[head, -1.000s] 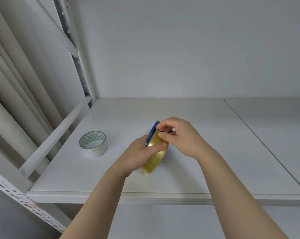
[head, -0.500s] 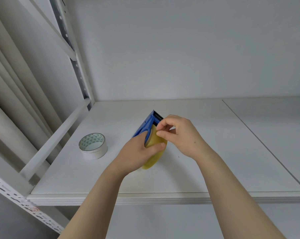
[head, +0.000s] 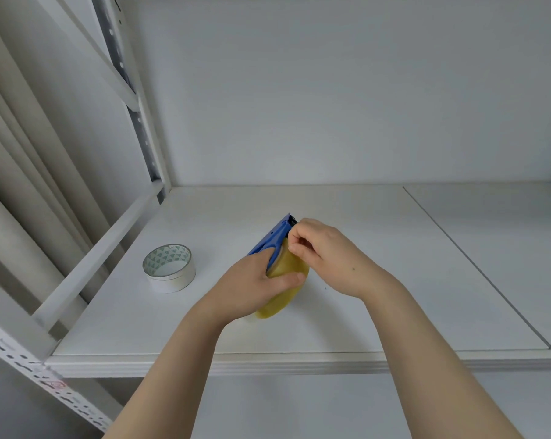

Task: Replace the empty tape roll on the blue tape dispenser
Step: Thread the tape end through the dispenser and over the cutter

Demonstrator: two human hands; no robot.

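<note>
Head view, left hand point(head: 252, 282): wrapped around the yellowish tape roll point(head: 285, 288) and the blue tape dispenser point(head: 272, 240), thumb pressed across the roll's face.
Head view, right hand point(head: 323, 253): fingers curled in a narrow pinch at the roll's upper edge, just below the dispenser's toothed tip; what they pinch is too small to tell.
Dispenser: held over the white shelf point(head: 363, 312), tip tilted up and away.
Empty tape roll point(head: 169, 267): lying flat on the shelf, left of the hands, apart from them.
</note>
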